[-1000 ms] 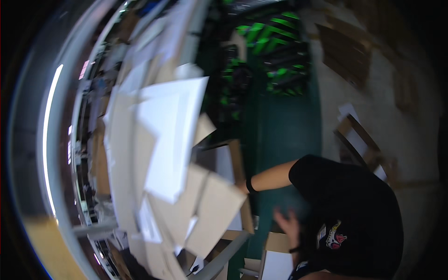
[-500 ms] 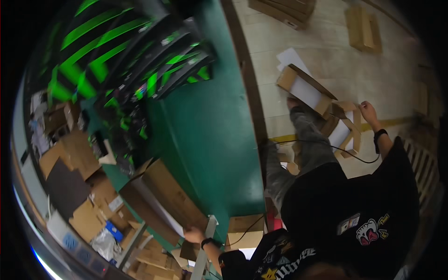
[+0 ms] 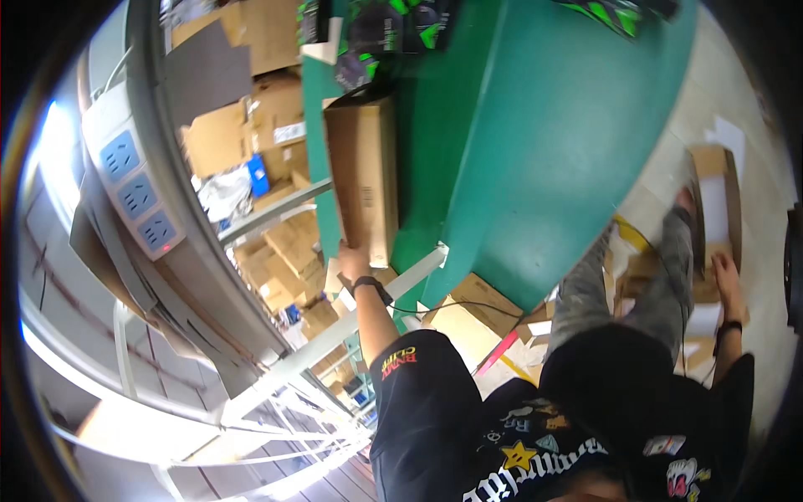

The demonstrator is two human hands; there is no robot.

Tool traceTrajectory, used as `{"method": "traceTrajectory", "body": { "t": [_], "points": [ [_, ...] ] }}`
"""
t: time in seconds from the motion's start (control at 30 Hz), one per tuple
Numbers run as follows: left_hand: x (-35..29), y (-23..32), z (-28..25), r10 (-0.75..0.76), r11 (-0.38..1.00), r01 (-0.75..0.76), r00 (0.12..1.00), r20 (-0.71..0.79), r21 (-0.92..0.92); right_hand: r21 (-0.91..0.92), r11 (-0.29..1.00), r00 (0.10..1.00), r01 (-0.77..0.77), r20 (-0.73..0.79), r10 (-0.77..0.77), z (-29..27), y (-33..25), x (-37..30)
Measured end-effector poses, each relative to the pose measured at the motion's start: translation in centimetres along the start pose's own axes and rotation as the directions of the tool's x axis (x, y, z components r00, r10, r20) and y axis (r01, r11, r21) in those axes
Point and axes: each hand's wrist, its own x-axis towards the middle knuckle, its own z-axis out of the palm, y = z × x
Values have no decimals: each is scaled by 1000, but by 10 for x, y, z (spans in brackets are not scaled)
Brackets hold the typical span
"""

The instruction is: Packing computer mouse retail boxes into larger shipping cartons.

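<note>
A long brown cardboard box [image 3: 374, 180] lies on the green tabletop [image 3: 535, 159], its open side facing left. At the near end of this box is my left hand [image 3: 355, 259], with its fingers closed on the edge. My right hand [image 3: 724, 272] hangs at the far right, over the near end of an open cardboard box [image 3: 716, 197] with a white inside, low by the floor. Its fingers are loosely bent, and I see nothing in them. Whether they touch that box I cannot tell.
Black-and-green packages [image 3: 401, 29] lie at the table's far end. A metal bar [image 3: 401, 280] crosses near my left forearm. A power strip [image 3: 134, 192] is mounted at left, beside piled cardboard [image 3: 217, 138]. A black cable [image 3: 468, 304] runs over an open carton [image 3: 473, 314].
My view has swung left, bringing the power strip and metal frame closer. My left hand still grips the long box. My right hand has moved to the near end of the open box.
</note>
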Motion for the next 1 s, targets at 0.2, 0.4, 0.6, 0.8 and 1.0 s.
{"method": "traceTrajectory", "body": {
  "t": [0.2,0.4,0.6,0.8,1.0],
  "points": [
    [-95,22,14,-43,998,46,996,-83,32,-316,942,988,-113,-138,73,78,114,198],
    [-67,12,43,195,961,-182,980,41,-208,-417,890,973,-184,-203,106,53,181,338],
    [-6,-54,-26,106,931,-61,989,-104,361,-16,985,984,-170,55,171,142,-5,261],
    [37,-35,78,-108,922,-63,906,409,383,-407,905,938,-124,-344,-26,41,192,282],
    [7,-21,-28,-166,855,-60,909,382,515,-467,882,766,62,-544,-342,2,170,115]
  ]
}}
